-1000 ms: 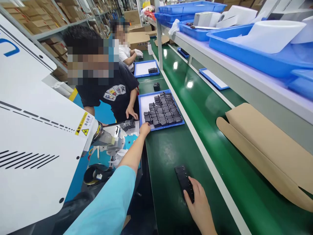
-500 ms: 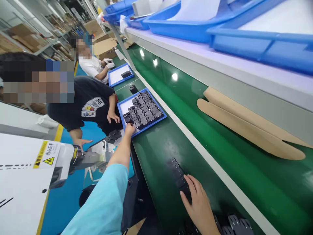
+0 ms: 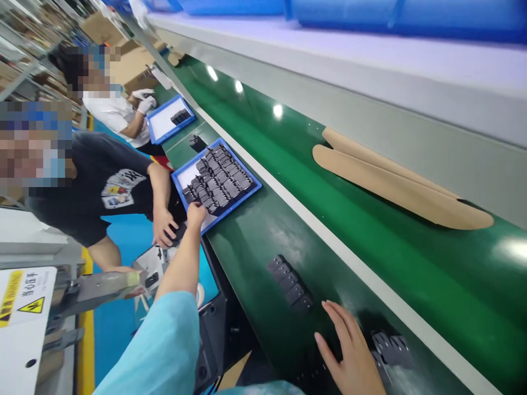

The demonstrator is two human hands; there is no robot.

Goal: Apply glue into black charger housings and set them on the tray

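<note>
My left hand (image 3: pixel 196 215) is closed at the near left edge of a blue tray (image 3: pixel 231 210), its fingertips among the black plastic parts there. What it grips is hidden. Rows of black plastic parts (image 3: pixel 224 178) fill most of that tray on a white liner. My right hand (image 3: pixel 351 346) hovers low over the green bench with fingers spread and nothing in it. Just beyond its fingertips lies a short row of black plastic parts (image 3: pixel 290 282), apart from the hand. More black parts (image 3: pixel 393 350) lie to its right, and others sit dimly beneath it.
A co-worker's hand (image 3: pixel 164 227) is left of the tray, near a machine with a warning label (image 3: pixel 24 299). Another person in white gloves (image 3: pixel 145 101) works by a second blue tray (image 3: pixel 158 134). Brown cardboard strips (image 3: pixel 395 189) lie on the green surface (image 3: pixel 288 164) below a shelf.
My right hand has come off the row of black parts, leaving it fully visible. My left hand stays at the tray's edge. The view has shifted, and the co-worker's hand has moved down toward the machine.
</note>
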